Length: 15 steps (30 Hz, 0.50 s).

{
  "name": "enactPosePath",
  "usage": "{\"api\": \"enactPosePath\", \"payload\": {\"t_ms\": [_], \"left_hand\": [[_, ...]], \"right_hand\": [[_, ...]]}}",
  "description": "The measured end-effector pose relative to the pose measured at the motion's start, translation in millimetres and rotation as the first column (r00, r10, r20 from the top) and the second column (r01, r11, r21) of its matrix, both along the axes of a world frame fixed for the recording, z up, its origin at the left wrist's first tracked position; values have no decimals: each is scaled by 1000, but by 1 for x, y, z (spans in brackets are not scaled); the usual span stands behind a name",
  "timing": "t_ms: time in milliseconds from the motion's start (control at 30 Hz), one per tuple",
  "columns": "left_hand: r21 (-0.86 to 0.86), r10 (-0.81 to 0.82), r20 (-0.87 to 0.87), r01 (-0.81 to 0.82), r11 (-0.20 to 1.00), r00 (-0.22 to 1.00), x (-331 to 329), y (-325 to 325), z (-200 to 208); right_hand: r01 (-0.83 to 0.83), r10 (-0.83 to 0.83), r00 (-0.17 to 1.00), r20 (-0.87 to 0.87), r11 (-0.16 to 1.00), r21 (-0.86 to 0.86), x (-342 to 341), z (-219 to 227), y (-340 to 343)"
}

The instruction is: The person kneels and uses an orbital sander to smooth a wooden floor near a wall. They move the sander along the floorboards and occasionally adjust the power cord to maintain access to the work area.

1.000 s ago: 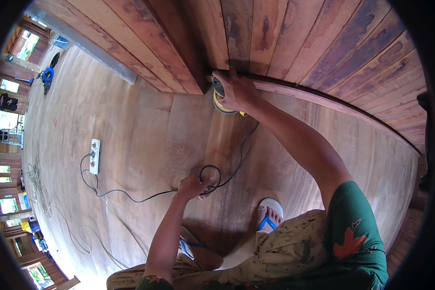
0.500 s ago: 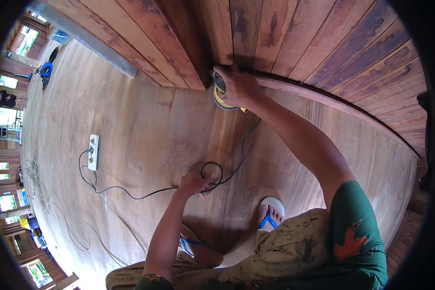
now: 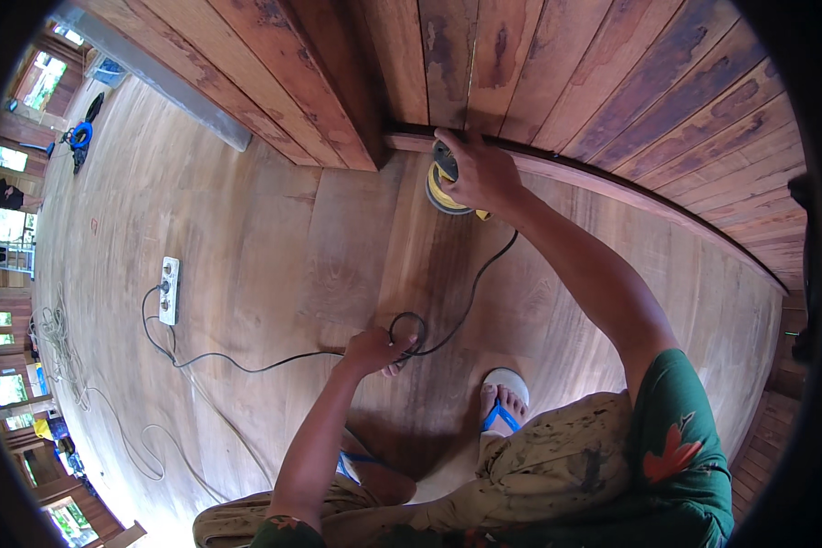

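Note:
A yellow and black orbital sander [image 3: 440,187] rests on the wooden floor [image 3: 338,247], close to the foot of the plank wall. My right hand [image 3: 484,178] is wrapped over its top from the right side. From the sander a black power cord [image 3: 478,297] curves back over the floor to my left hand [image 3: 372,353]. That hand is closed round the cord, and a small loop of it stands up beside the fingers. Beyond my left hand the cord runs left to a white power strip [image 3: 169,290], where its plug sits in a socket.
A dark-stained plank wall [image 3: 575,73] with a low skirting board [image 3: 630,187] bounds the far side. A wooden post [image 3: 333,82] juts out at the corner. Pale extension cable [image 3: 57,342] lies tangled at left. My sandalled foot [image 3: 502,402] is near the cord.
My right hand has shifted the sander right, away from the post's corner, along the skirting board. My left hand stays closed on the cord, and the view has moved slightly.

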<state>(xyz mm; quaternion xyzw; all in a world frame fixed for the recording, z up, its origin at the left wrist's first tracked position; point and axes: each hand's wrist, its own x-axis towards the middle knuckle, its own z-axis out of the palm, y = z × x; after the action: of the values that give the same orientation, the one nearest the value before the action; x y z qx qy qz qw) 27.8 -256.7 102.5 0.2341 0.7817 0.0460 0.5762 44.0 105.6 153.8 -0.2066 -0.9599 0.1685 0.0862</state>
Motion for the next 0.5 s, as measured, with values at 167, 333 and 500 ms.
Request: {"api": "enactPosePath", "payload": {"t_ms": [167,333,500], "left_hand": [[40,-88,-54,90,995,995,28,12,-2],[57,-84,-67,88,994,994,34,11,-11],[82,-90,-107,99,992,990,30,5,-23]], "right_hand": [[25,-21,998,-57,998,62,17,0,5],[44,-43,998,-43,998,35,34,1,14],[85,-85,996,14,996,9,51,2,23]]}}
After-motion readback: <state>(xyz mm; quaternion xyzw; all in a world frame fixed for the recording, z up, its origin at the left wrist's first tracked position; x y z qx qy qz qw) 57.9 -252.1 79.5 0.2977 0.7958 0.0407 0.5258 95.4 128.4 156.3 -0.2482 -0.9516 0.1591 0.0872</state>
